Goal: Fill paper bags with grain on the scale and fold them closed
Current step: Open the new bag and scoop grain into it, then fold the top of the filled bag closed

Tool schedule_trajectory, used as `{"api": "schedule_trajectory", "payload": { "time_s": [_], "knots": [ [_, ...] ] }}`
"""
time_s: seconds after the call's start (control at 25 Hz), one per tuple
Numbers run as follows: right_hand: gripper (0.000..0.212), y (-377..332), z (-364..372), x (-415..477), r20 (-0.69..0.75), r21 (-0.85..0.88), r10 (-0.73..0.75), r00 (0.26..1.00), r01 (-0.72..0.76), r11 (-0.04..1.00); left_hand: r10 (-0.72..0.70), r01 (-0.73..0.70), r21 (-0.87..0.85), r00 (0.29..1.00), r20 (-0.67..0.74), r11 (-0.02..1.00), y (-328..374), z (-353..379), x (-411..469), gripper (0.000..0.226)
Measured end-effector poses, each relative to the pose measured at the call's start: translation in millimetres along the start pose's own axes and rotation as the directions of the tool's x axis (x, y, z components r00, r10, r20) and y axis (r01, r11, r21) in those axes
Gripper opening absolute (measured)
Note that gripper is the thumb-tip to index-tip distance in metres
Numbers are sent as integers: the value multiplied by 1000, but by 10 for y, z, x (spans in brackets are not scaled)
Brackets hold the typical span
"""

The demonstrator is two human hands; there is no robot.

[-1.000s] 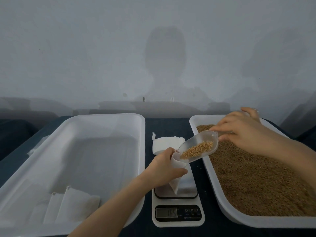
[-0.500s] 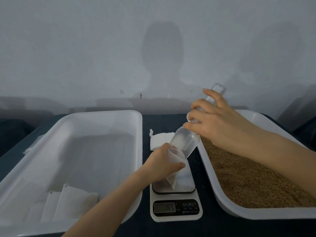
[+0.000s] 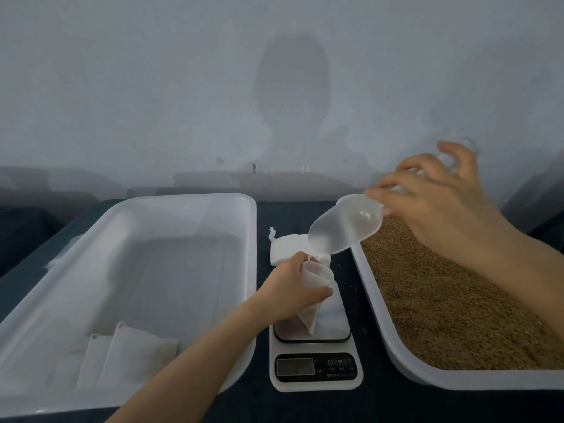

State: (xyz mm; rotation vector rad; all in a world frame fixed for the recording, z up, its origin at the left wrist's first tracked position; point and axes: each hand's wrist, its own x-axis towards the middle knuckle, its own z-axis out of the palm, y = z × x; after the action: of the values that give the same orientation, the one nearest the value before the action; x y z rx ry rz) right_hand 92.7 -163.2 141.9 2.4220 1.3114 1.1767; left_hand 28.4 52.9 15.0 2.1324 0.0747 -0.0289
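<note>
Your left hand (image 3: 293,288) pinches the mouth of the paper bag (image 3: 317,276), which stands on the scale (image 3: 335,328). The bag looks thin and limp and would likely sag or tip if let go, so hold it at the rim with the mouth spread. Your right hand (image 3: 436,203) grips the handle of the clear scoop (image 3: 345,227), tilted over the bag and apparently empty. It is light and rigid. The grain (image 3: 451,300) pours loose and scatters easily.

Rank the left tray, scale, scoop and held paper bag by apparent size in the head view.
Largest first:
left tray
scale
scoop and paper bag unranked, since the left hand hides part of the bag.
</note>
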Motion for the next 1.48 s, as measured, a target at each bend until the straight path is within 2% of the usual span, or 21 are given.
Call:
{"api": "schedule_trajectory", "payload": {
  "time_s": [0.08,0.16,0.28,0.36,0.48,0.68,0.92,0.96,1.0,1.04,1.12,1.2,1.24,1.32,1.48],
  "knots": [
    [33,102,66,-106,8,-12,181,983,-181,983,6,-6,7,1000,-1,1000,-5,3,4,50],
    [29,168,185,-233,65,-4,355,933,-356,935,11,-11,12,1000,-5,1000,-6,2,4,48],
    [25,203,417,-441,310,52,546,779,-587,808,13,-13,2,1000,-3,1000,-7,0,-2,46],
    [26,192,603,-575,449,47,593,668,-680,731,8,-8,-2,1000,2,1000,-5,0,-5,46],
    [26,121,814,-698,568,2,584,580,-711,703,10,-10,1,1000,2,1000,1,-3,-5,49],
    [22,65,998,-748,597,0,585,549,-729,685,0,0,19,1000,9,1000,16,1,-12,53],
    [28,-44,1053,-767,744,-161,522,416,-647,745,3,-3,19,1000,16,1000,36,-15,-23,53],
    [27,-54,1023,-748,748,-177,516,417,-624,761,0,0,21,1000,18,1000,40,-16,-27,54],
    [24,-74,976,-717,729,-173,512,454,-601,780,-3,3,24,1000,20,1000,43,-15,-29,54],
    [20,-111,914,-677,689,-119,501,523,-601,790,-3,3,28,1000,24,1000,45,-13,-33,54],
    [22,-271,728,-545,591,183,457,665,-661,727,3,-4,37,1000,24,999,55,-12,-38,54],
    [23,-533,483,-376,521,492,362,773,-619,613,13,-14,47,1000,12,999,61,-12,-37,52],
    [21,-662,390,-308,510,571,306,804,-582,579,21,-21,50,1000,3,999,65,-12,-38,50],
    [20,-861,312,-232,533,627,221,817,-556,545,46,-46,51,999,-2,998,82,-15,-45,45],
    [23,-1014,415,-218,586,613,198,786,-590,525,139,-143,116,989,44,983,98,-27,-54,39]
  ]
}}
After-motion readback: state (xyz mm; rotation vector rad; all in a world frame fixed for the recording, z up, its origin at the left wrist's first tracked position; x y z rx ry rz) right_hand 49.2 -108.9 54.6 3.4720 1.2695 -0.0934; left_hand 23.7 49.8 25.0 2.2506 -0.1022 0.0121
